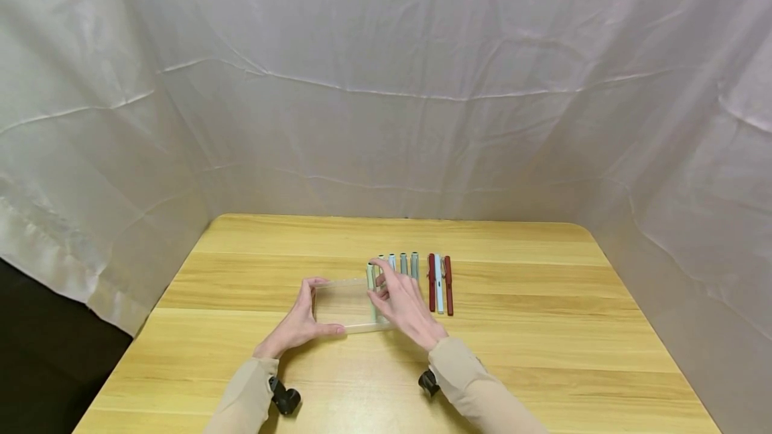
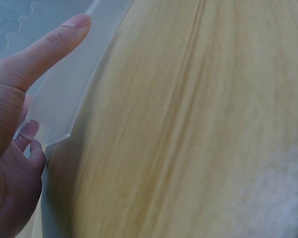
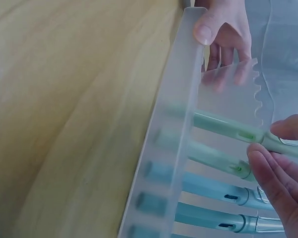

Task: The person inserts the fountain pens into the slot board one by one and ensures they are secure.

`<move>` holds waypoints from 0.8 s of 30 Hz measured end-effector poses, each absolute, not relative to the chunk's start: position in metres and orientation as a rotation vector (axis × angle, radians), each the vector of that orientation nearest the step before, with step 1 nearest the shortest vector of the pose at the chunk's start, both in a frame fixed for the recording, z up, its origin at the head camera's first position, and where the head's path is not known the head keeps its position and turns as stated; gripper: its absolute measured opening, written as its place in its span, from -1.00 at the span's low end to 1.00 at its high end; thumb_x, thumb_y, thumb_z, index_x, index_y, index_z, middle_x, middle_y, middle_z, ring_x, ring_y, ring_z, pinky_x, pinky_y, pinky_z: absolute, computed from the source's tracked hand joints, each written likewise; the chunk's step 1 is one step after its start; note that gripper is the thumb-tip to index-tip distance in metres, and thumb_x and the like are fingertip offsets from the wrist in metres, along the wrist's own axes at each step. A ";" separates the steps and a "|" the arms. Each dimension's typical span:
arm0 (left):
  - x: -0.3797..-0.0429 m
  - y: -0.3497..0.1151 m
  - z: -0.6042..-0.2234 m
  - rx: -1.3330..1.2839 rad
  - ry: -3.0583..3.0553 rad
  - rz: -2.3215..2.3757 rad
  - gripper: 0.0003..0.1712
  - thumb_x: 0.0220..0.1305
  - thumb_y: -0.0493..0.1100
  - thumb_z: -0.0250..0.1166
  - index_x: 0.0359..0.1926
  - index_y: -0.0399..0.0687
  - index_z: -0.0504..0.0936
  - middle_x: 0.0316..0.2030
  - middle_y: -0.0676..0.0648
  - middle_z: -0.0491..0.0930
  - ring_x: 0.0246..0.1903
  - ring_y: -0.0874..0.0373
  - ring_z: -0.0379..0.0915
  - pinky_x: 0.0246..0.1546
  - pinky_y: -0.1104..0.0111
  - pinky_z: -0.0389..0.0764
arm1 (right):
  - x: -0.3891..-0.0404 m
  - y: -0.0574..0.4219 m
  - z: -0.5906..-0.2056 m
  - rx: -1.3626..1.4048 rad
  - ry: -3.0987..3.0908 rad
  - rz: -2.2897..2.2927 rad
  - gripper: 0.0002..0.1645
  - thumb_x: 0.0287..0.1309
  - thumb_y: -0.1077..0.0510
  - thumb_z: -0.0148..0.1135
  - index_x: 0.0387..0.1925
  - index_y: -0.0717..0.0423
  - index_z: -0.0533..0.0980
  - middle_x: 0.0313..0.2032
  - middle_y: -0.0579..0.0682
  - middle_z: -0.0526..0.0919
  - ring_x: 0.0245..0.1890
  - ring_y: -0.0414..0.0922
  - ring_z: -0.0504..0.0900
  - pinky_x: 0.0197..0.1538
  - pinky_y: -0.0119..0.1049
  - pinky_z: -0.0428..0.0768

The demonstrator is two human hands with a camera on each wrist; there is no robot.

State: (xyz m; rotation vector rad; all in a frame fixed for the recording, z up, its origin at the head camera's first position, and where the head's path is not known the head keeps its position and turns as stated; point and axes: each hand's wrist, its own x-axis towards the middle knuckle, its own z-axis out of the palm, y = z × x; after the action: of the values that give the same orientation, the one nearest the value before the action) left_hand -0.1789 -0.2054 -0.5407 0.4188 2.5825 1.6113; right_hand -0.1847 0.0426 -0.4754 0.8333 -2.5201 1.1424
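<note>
A translucent plastic pen tray with a notched back edge lies on the table. My left hand grips its left end, with the thumb along the front wall and fingers at the back and end. With thumb and fingers, my right hand pinches the capped end of a light green pen, whose other end sits behind the tray's front wall. Beside it in the tray lie a second green pen, a light blue pen and teal-grey pens, partly hidden by my right hand.
Right of the tray, a dark red pen, a light blue pen and another dark red pen lie side by side on the wooden table. Pale curtains hang around the table's back and sides.
</note>
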 end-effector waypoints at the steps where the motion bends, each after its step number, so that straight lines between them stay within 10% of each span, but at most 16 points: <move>1: -0.179 -0.205 -0.541 0.419 2.581 1.613 0.18 -0.17 -0.08 0.69 0.33 -0.19 0.08 0.38 -0.35 0.13 0.53 -0.36 -0.13 0.55 -0.26 -0.14 | -0.185 0.042 -0.475 0.838 -2.516 1.116 -0.31 0.19 0.33 0.33 0.32 0.24 0.30 -0.28 0.17 0.76 -0.45 -0.12 0.77 -0.33 -0.63 0.68; 24: -0.178 -0.205 -0.538 0.429 2.553 1.629 0.18 -0.15 -0.10 0.68 0.34 -0.19 0.07 0.38 -0.36 0.11 0.52 -0.37 -0.11 0.53 -0.30 -0.14 | -0.201 0.043 -0.470 0.832 -2.601 0.875 -0.31 0.14 0.20 0.44 0.30 0.21 0.44 -0.58 -0.14 0.58 -0.64 -0.41 0.35 -0.52 -0.63 0.44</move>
State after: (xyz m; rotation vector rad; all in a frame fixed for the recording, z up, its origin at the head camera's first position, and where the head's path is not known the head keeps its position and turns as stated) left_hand -0.1779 -0.2054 -0.5380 0.4287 2.5527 1.6291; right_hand -0.2008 0.0430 -0.4701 0.8315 -2.6015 0.8749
